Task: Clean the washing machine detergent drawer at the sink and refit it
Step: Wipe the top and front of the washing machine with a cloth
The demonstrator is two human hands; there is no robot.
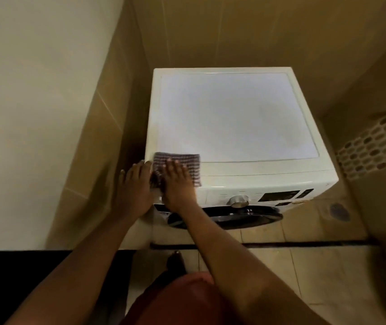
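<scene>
Centre: white washing machine (236, 118), tan tiled walls (210, 31) around | centre-left: striped cloth (192, 160) on its top under flat right hand (178, 184), released | left hand (135, 191) alongside, released, fingers straight

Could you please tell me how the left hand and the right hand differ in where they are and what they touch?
The right hand lies flat on the striped cloth; the left hand lies beside that cloth, at the left front corner of the washing machine. The right hand covers part of the cloth; whether the left hand touches it is unclear. Both have straight fingers pointing away from the person.
</scene>
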